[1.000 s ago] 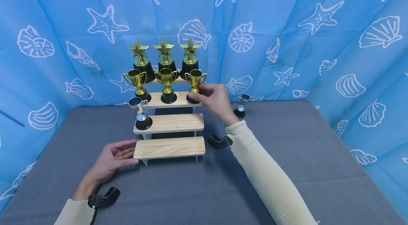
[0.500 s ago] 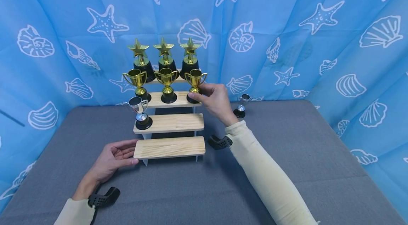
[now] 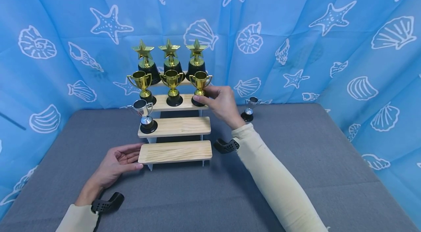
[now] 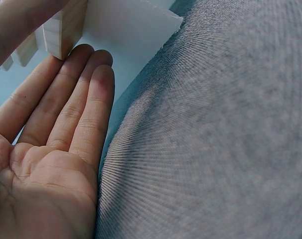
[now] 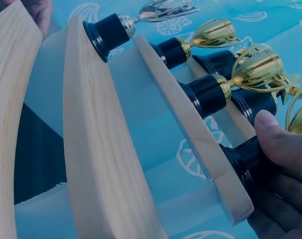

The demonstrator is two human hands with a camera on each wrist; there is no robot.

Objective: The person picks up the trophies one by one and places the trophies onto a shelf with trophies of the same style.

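In the head view my right hand (image 3: 223,104) pinches the black base of the rightmost gold trophy cup (image 3: 200,81); the right wrist view has the thumb (image 5: 278,142) against that base, at the end of its shelf. Two more gold trophy cups (image 3: 172,82) stand to its left on the same wooden shelf (image 3: 158,103). My left hand (image 3: 115,164) touches the left end of the lowest shelf (image 3: 174,152), its fingers (image 4: 93,99) straight in the left wrist view. One silver trophy cup (image 3: 144,113) stands at the left of the second-lowest shelf.
Three gold star trophies (image 3: 169,56) stand on the top shelf, behind the cups. Another silver trophy cup (image 3: 251,107) is on the grey table (image 3: 296,144) at the back right. A blue curtain (image 3: 269,12) with shells hangs behind the table.
The rightmost gold cup has shifted very slightly left in my right hand. My left hand has stayed at the end of the lowest shelf.
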